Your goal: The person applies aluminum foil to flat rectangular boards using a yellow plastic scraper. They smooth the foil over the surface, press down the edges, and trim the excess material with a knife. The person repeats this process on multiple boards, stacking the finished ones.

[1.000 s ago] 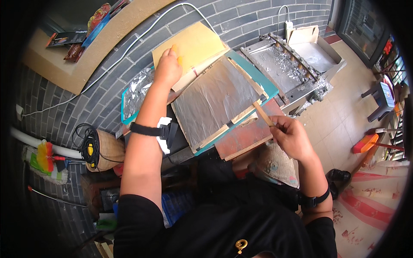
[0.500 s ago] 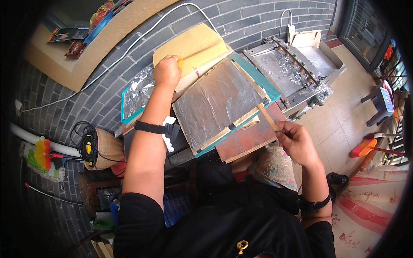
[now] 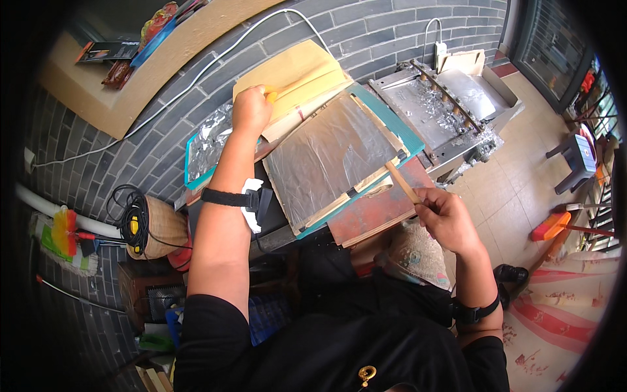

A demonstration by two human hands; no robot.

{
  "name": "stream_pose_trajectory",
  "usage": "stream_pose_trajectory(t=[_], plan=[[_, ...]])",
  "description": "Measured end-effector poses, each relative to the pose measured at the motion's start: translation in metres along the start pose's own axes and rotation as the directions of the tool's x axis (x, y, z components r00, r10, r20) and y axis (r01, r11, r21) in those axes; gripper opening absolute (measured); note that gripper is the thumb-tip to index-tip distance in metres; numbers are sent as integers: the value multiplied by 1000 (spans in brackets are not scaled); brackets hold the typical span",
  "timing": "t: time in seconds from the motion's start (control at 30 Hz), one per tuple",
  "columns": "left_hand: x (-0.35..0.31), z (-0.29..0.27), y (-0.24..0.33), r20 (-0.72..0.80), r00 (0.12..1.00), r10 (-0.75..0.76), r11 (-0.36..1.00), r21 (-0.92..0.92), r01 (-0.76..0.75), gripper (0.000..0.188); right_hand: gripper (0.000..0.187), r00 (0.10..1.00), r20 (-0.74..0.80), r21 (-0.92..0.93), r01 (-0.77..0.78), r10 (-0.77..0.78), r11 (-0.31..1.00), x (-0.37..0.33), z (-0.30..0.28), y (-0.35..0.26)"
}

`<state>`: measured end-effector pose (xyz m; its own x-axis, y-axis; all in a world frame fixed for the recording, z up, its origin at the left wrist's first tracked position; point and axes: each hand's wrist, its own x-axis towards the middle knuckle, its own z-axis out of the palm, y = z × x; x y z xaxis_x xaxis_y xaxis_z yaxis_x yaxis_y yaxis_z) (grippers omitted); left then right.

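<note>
Left hand [image 3: 251,112] closed on a small orange object [image 3: 271,97] over yellow paper [image 3: 287,66]; right hand [image 3: 447,220] pinching a thin flat wooden stick [image 3: 402,183]

The paper [image 3: 294,65] is yellow, foil [image 3: 333,153] silvery grey, stick [image 3: 402,182] tan, board [image 3: 390,121] teal, and cloth [image 3: 555,317] red-banded.

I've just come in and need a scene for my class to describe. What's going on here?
A person is working with both hands over a stack of sheets. The left hand is closed around a mostly hidden orange object, at the yellow sheet. The right hand pinches a wooden stick, its tip by the near right corner of the wrinkled grey sheet, which lies over a teal board.
</note>
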<state>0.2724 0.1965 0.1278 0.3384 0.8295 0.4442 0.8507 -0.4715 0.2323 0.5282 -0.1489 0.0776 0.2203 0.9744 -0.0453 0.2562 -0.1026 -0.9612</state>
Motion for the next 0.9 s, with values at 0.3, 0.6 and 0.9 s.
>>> stream_pose_trajectory(t=[0.3,0.6,0.9], plan=[[-2,3,-7,-65,997,48,999,-3,-48,24,21,1000,12,-37,20,-20,999,-1,2,-2],[-16,-30,23,-55,998,10,999,-30,-12,28,24,999,37,12,1,-1,1000,-2,-1,0],[-121,-44,91,-97,983,154,935,-307,-177,30,26,999,39,6,23,-24,1000,-2,-2,7]])
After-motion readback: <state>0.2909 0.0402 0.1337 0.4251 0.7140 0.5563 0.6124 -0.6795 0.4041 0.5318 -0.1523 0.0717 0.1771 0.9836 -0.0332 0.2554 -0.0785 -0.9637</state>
